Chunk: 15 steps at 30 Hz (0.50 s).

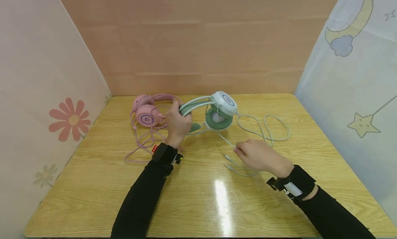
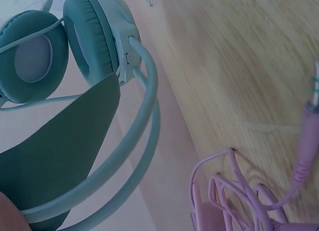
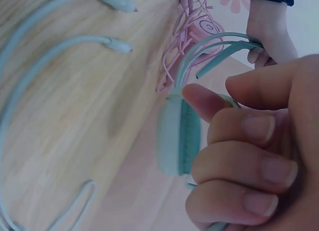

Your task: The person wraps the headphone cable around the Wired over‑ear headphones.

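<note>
Green headset (image 1: 214, 111) held upright by left hand (image 1: 177, 124), earcups rightward

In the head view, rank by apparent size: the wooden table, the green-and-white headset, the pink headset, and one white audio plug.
1. Wooden table, by far the largest.
2. Green-and-white headset, gripped at its band by the left hand.
3. Pink headset; it lies slightly farther back and partly hidden, so this ranking is unsure.
4. White audio plug, smallest.

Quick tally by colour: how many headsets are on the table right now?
Green-and-white headset, band gripped by the left hand: 1
Pink headset, lying on the table: 1
Total: 2
</note>
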Each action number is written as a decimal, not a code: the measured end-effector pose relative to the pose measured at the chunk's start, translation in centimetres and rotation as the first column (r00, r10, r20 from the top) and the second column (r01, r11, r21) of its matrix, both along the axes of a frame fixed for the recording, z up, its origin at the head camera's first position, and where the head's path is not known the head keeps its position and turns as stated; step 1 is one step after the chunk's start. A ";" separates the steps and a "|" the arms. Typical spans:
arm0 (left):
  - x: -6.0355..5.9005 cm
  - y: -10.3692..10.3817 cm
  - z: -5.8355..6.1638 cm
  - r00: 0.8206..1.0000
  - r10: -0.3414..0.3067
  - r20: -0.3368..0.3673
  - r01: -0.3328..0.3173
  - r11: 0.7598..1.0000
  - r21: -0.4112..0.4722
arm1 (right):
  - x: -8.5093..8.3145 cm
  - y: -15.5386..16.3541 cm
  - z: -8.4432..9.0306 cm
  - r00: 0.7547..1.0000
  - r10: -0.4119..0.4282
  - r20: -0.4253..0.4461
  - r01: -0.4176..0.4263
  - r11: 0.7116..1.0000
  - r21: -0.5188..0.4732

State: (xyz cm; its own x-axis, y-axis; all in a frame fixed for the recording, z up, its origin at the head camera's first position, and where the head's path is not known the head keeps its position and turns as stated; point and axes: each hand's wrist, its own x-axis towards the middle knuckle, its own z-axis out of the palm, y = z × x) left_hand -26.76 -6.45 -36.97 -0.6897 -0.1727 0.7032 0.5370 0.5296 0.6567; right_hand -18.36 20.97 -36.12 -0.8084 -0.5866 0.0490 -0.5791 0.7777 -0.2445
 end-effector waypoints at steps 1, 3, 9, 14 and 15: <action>0.0 0.0 0.0 1.000 0.005 0.000 -0.005 1.000 -0.010 | 0.0 0.0 0.1 1.000 0.001 -0.012 -0.001 1.000 -0.003; 0.0 0.0 0.0 1.000 0.019 0.000 -0.019 0.999 -0.035 | 0.1 0.1 0.5 0.999 0.009 -0.034 -0.009 1.000 -0.008; -0.3 -0.2 -0.2 0.999 0.037 -0.008 -0.037 0.995 -0.088 | 0.0 0.2 1.1 0.998 0.019 -0.056 -0.019 1.000 -0.004; -0.2 -0.3 -0.4 0.998 0.038 -0.048 -0.046 0.985 -0.169 | -0.3 0.2 1.4 0.997 0.002 -0.073 0.000 1.000 0.024; -0.2 -0.3 -0.4 0.998 0.035 -0.055 -0.044 0.983 -0.181 | -0.4 0.2 1.4 0.997 -0.001 -0.074 0.003 1.000 0.026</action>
State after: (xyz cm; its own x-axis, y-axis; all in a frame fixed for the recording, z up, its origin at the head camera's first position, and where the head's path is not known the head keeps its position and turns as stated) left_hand -26.97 -6.72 -37.36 -0.6471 -0.0649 0.7596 0.5437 0.6591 0.5196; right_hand -18.71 21.17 -34.68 -0.8043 -0.5868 0.0937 -0.5934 0.7844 -0.1807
